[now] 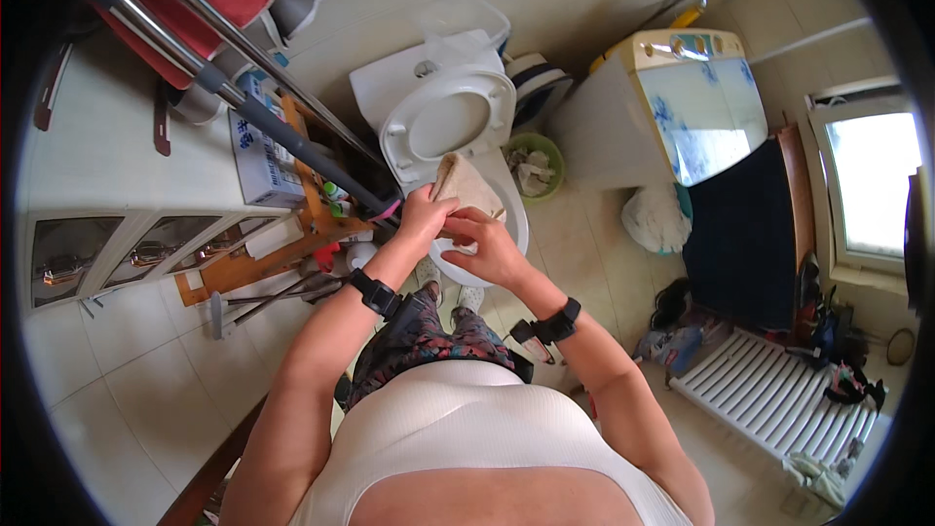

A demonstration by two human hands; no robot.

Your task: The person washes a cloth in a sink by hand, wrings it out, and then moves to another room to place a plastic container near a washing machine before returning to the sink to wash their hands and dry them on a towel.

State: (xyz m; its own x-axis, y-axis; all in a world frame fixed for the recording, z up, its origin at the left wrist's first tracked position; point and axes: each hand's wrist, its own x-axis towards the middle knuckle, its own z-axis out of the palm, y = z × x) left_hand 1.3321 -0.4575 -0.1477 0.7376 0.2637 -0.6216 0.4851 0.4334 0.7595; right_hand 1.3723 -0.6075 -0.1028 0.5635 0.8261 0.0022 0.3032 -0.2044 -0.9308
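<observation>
My left hand [424,218] grips a beige cloth [464,186], which is folded and stands up in a peak above the fingers. Close beside it, my right hand [486,245] has its fingers bent at the cloth's lower edge; whether they pinch the fabric is hidden. Both hands are over the bowl of a white toilet [520,223]. Its seat [504,98] is raised and leans back against the tank, and part of the bowl is covered by the hands and cloth.
A green wastebasket [555,168] with crumpled paper stands right of the toilet, near a washing machine [599,124]. On the left are metal poles [256,113], a wooden shelf [256,269] and a white cabinet [131,168]. A white slatted rack [760,387] lies at lower right.
</observation>
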